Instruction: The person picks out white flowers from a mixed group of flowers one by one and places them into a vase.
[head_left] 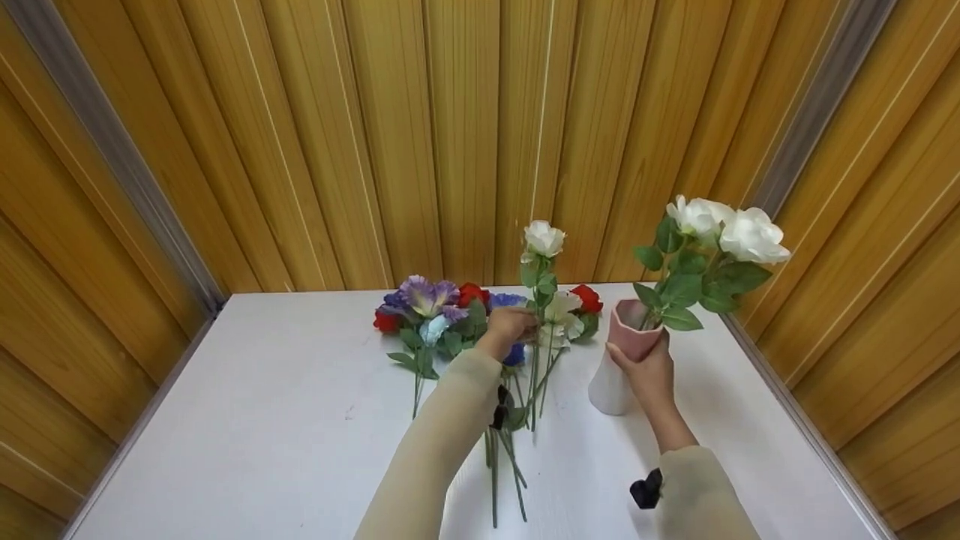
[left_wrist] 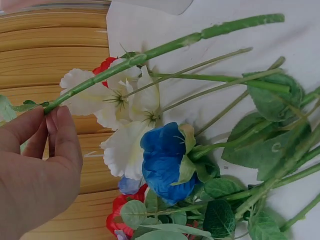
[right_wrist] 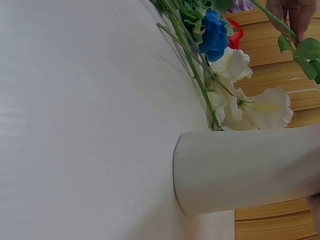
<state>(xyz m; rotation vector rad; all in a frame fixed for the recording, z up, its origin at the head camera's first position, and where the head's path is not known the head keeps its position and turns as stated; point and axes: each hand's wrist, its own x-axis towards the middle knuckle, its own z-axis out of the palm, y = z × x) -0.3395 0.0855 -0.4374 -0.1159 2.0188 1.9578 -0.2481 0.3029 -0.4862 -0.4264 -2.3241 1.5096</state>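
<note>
My left hand (head_left: 511, 330) pinches the green stem (left_wrist: 135, 61) of a white rose (head_left: 544, 238), which stands upright above the other flowers. In the left wrist view the thumb and fingertips close on that stem. Over at the right, my right hand (head_left: 651, 369) grips a pink and white vase (head_left: 611, 386) just below its rim. White roses (head_left: 752, 235) with green leaves lean out of the vase toward the right. In the right wrist view the vase's white lower body (right_wrist: 245, 170) shows, its base on the table.
Several artificial flowers lie on the white table (head_left: 300, 420): a purple flower (head_left: 426, 295), red roses (head_left: 586, 298), a blue flower (left_wrist: 167, 162) and white open blooms (right_wrist: 265, 107). Their stems point toward the front. Wood-patterned panels (head_left: 465, 135) enclose the table's back and sides.
</note>
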